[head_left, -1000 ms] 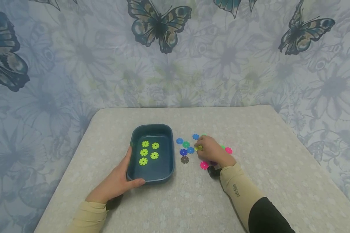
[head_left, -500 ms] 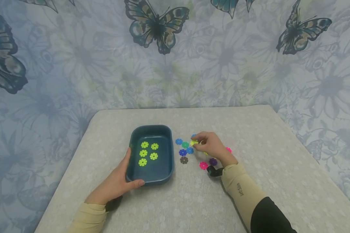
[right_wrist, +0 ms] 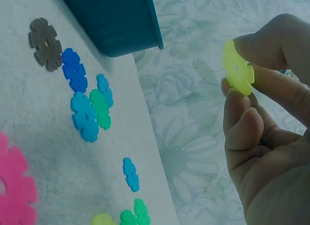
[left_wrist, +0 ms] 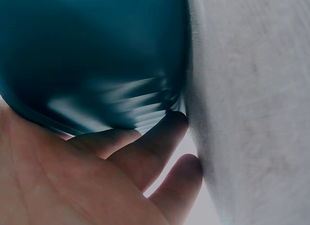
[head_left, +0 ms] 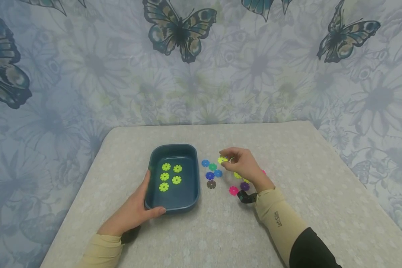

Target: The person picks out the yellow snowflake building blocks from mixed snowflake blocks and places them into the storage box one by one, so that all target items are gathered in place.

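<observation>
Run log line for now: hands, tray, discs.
left hand: holding tray; right hand: pinching yellow disc above table; in tray: five yellow discs; other discs: on table

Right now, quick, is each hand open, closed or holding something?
Left hand: holding the tray at its side.
Right hand: pinching a yellow disc above the table.

left of the right grip (head_left: 245, 165), air above flat discs (head_left: 210, 175) is free until the tray's raised wall (head_left: 197, 175).

The right hand (head_left: 246, 165) has lifted a yellow flower disc (head_left: 222, 160) off the table (head_left: 201, 238). More yellow pieces (head_left: 237, 175) now show beneath it.
</observation>
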`<state>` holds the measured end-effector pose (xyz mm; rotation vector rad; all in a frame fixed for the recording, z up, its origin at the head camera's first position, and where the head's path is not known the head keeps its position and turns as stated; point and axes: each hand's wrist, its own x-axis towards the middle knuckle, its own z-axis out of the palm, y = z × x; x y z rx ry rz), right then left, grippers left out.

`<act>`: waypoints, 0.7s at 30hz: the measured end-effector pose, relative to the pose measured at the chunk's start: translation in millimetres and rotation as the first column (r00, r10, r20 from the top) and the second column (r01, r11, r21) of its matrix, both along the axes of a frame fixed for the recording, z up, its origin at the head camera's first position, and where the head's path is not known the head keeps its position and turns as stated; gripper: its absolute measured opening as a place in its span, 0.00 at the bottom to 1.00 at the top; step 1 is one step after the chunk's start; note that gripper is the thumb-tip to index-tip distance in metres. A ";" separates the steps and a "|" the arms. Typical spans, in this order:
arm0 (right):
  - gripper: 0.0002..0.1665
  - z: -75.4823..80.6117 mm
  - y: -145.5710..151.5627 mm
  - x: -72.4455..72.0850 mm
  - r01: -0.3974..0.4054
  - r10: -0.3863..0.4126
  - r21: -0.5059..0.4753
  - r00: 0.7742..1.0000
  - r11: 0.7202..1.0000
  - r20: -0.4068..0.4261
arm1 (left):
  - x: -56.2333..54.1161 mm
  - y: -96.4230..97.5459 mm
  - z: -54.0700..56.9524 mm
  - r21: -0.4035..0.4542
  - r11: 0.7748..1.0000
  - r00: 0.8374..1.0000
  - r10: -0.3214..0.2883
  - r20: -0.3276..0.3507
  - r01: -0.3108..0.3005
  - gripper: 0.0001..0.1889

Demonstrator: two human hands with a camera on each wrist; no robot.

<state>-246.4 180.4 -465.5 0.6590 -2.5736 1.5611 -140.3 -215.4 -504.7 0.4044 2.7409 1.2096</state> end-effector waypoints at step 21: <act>0.18 3.3 -3.2 2.8 0.006 -0.005 -0.025 0.999 1.000 0.036 | 1.2 0.4 1.6 -0.002 1.000 1.000 0.000 0.000 0.000 0.70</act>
